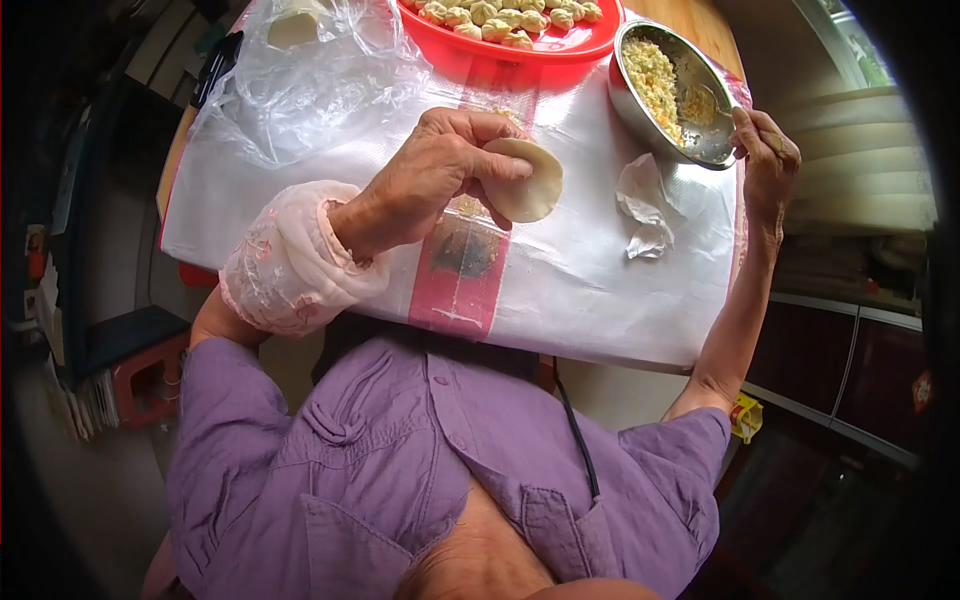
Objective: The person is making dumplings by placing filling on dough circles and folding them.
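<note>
My left hand [450, 169] pinches a round, flat dough wrapper [536, 187] between thumb and fingers, above the table. Over that wrist sits a sheer pink sleeve cover with embroidery. At the upper right, my right hand [769, 146] grips the handle end of a spoon [699, 105], whose head rests inside a steel bowl [636, 124]. Crumbly yellow filling [651, 82] lies along the bowl's left side, and some of it is on the spoon. Beyond my left hand, a red plastic tray [517, 54] carries several pleated dumplings [495, 30].
A whitish plastic covering [600, 300] with a red stripe spreads over the table. A crumpled clear plastic bag [315, 90], with a pale dough lump [292, 30] at its top, lies at the upper left. Crumpled tissue [646, 214] sits below the bowl. A red stool [150, 382] stands at left.
</note>
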`<state>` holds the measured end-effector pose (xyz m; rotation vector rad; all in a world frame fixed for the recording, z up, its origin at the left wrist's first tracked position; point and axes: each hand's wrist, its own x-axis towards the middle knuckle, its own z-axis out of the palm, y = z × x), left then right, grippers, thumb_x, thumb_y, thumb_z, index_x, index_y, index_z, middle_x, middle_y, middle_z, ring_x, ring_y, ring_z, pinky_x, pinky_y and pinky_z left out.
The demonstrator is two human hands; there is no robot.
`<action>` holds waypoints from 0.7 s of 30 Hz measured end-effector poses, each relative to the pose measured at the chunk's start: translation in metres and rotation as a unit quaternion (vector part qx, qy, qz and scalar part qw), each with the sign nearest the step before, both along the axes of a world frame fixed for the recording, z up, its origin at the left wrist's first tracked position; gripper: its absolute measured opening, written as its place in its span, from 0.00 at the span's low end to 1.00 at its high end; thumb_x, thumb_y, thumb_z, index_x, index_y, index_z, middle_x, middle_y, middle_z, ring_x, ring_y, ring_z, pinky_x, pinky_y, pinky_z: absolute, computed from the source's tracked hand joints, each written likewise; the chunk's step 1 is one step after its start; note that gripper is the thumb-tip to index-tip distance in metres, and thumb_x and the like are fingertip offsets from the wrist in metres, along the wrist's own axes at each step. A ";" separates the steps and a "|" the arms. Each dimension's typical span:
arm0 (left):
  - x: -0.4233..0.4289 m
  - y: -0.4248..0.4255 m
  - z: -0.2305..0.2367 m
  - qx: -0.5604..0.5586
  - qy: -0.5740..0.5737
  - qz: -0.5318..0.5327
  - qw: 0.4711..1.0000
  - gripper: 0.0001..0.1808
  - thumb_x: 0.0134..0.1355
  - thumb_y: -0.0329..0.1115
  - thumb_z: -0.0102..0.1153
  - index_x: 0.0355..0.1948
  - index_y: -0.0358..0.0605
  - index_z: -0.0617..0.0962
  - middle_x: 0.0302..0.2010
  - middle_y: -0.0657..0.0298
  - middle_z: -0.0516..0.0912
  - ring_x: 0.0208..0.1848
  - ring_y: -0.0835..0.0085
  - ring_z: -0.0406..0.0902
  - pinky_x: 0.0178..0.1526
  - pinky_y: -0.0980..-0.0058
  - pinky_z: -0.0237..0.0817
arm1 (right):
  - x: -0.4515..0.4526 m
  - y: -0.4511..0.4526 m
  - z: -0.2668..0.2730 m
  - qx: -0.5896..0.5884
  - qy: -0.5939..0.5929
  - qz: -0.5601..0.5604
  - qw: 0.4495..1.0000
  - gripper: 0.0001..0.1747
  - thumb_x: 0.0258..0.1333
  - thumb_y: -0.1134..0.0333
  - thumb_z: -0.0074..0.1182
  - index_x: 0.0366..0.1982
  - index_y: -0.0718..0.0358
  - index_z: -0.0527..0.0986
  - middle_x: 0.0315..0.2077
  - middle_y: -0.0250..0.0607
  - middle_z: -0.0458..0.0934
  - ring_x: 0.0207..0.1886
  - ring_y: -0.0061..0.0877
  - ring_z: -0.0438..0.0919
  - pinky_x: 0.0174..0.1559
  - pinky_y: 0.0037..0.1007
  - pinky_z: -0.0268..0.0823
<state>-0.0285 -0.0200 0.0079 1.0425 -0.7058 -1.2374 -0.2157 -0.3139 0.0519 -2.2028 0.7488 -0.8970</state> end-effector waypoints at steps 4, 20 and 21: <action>0.000 0.000 -0.001 -0.005 -0.009 0.005 1.000 0.11 0.58 0.28 0.57 0.40 0.31 0.78 0.33 0.58 0.81 0.33 0.73 0.81 0.32 0.76 0.76 | 0.016 -0.006 -0.002 -0.084 0.061 -0.011 0.995 0.13 0.56 0.63 0.53 0.31 0.69 0.78 0.18 0.36 0.75 0.22 0.20 0.70 0.28 0.24 0.62; -0.004 0.004 -0.001 0.000 -0.018 0.021 1.000 0.08 0.56 0.29 0.57 0.34 0.34 0.79 0.29 0.61 0.80 0.29 0.75 0.79 0.29 0.77 0.75 | 0.021 -0.032 -0.006 -0.025 0.118 0.063 0.991 0.12 0.49 0.63 0.57 0.29 0.66 0.81 0.18 0.32 0.73 0.22 0.19 0.70 0.29 0.23 0.63; -0.004 0.004 -0.001 0.000 -0.020 0.022 1.000 0.08 0.56 0.29 0.57 0.34 0.34 0.79 0.29 0.61 0.80 0.29 0.75 0.79 0.29 0.77 0.75 | 0.020 -0.033 -0.006 -0.024 0.108 0.071 0.991 0.12 0.48 0.63 0.57 0.28 0.66 0.81 0.17 0.31 0.72 0.21 0.16 0.68 0.27 0.22 0.62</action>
